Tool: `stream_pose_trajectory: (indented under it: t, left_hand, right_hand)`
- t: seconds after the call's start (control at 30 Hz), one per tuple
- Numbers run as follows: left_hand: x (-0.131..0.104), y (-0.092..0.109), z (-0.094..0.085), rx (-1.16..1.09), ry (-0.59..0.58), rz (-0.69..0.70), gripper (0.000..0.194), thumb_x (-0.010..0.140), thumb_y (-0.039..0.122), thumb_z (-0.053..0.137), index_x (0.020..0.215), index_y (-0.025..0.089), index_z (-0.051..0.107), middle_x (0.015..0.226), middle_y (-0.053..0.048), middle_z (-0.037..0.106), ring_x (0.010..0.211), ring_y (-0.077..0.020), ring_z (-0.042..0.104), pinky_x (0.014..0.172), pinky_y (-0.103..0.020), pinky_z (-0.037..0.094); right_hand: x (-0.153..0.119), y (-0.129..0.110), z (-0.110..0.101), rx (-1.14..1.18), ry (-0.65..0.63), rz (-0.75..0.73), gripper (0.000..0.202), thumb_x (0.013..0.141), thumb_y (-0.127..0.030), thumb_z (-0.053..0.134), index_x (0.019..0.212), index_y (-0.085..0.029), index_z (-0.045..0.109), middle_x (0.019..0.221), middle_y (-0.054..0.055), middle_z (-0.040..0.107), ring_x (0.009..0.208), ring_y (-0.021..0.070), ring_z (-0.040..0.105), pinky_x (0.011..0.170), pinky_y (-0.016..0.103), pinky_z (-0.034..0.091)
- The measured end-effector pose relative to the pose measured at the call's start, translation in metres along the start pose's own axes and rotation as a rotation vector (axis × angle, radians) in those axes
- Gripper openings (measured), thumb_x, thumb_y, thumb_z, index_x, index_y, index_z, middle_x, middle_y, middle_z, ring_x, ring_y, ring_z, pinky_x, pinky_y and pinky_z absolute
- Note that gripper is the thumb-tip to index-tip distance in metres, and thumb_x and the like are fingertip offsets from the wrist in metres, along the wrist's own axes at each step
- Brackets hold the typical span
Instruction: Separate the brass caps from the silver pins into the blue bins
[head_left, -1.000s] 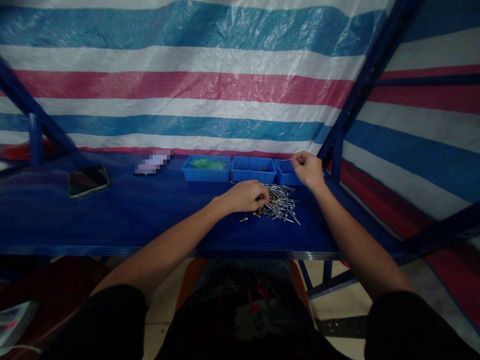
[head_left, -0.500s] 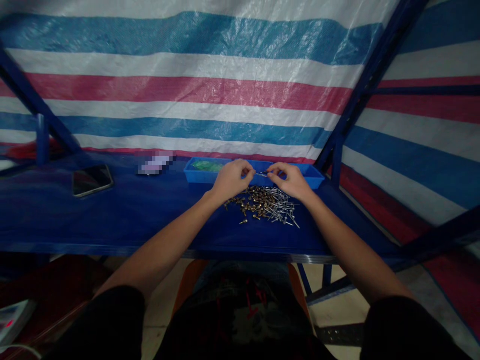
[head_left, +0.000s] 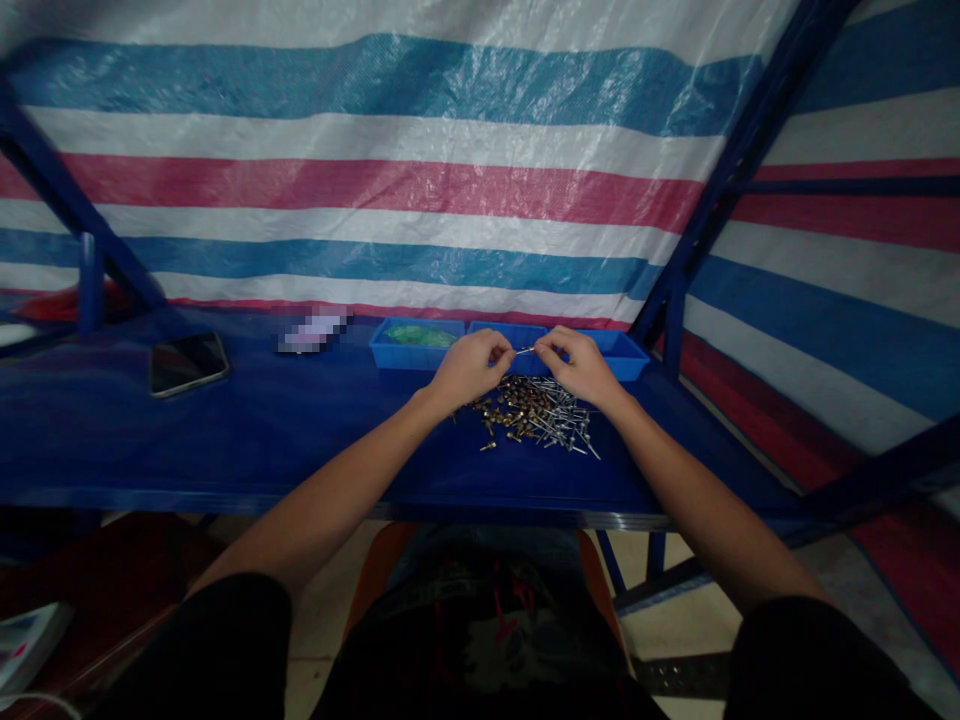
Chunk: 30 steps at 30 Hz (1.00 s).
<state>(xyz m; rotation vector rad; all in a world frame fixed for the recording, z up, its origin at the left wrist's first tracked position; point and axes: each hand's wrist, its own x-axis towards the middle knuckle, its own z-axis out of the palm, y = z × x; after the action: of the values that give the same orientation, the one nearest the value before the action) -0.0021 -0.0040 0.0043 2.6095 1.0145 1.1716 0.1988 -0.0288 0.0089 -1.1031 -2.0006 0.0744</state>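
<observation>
A thin silvery metal pin spans the small gap between my two hands, above the pile. My left hand pinches its left end with thumb and fingertips. At its right end, my right hand is closed in a pinch too. Below them on the blue table lie several brass-coloured fittings, heaped against several silver pins on the right. Just behind my hands stands a row of blue bins; the left bin holds a green translucent item.
On the blue table, a dark-screened phone lies at the left, with a blurred pinkish item to its right. Striped sheeting hangs behind the table. Blue frame posts rise at the right.
The pin between my hands now lies in one line from fingertips to fingertips; before, a dark part showed by my right fingertips. Both hands keep nearly the same place.
</observation>
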Motion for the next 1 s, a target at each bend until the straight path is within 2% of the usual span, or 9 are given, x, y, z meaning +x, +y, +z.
stream_pose_trajectory:
  t: [0.23, 0.43, 0.73, 1.0]
  left_hand:
    - [0.0004, -0.0018, 0.0006, -0.005, 0.003, 0.017, 0.016, 0.087, 0.025, 0.054, 0.081, 0.016, 0.064, 0.077, -0.004, 0.066, 0.071, -0.0151, 0.059, 0.066, -0.028, 0.045]
    - [0.0005, -0.0029, 0.0008, -0.027, -0.031, 0.072, 0.011, 0.086, 0.019, 0.055, 0.086, 0.017, 0.065, 0.081, -0.004, 0.067, 0.074, -0.0147, 0.060, 0.069, -0.028, 0.046]
    - [-0.0017, -0.0068, -0.0010, 0.037, -0.119, 0.100, 0.009, 0.084, 0.016, 0.058, 0.087, 0.016, 0.066, 0.083, -0.004, 0.068, 0.075, -0.0152, 0.060, 0.070, -0.028, 0.045]
    - [-0.0017, -0.0017, -0.0005, -0.006, -0.114, 0.094, 0.012, 0.087, 0.018, 0.055, 0.088, 0.017, 0.067, 0.089, -0.004, 0.070, 0.080, -0.0160, 0.062, 0.074, -0.029, 0.046]
  right_hand:
    - [0.0019, 0.0019, 0.0031, -0.046, -0.013, 0.001, 0.030, 0.092, -0.028, 0.046, 0.067, -0.018, 0.060, 0.068, 0.002, 0.058, 0.067, 0.0154, 0.053, 0.065, 0.029, 0.036]
    - [0.0034, 0.0052, 0.0019, -0.051, -0.023, 0.051, 0.030, 0.091, -0.027, 0.045, 0.066, -0.018, 0.058, 0.068, 0.003, 0.058, 0.067, 0.0160, 0.053, 0.066, 0.030, 0.036]
    - [0.0016, 0.0023, 0.0037, 0.050, -0.159, 0.146, 0.030, 0.090, -0.030, 0.043, 0.066, -0.018, 0.056, 0.062, 0.000, 0.054, 0.061, 0.0147, 0.048, 0.062, 0.029, 0.033]
    - [0.0007, 0.0009, 0.0058, 0.160, -0.155, 0.188, 0.030, 0.090, -0.028, 0.038, 0.064, -0.020, 0.051, 0.061, 0.000, 0.053, 0.062, 0.0146, 0.048, 0.064, 0.029, 0.034]
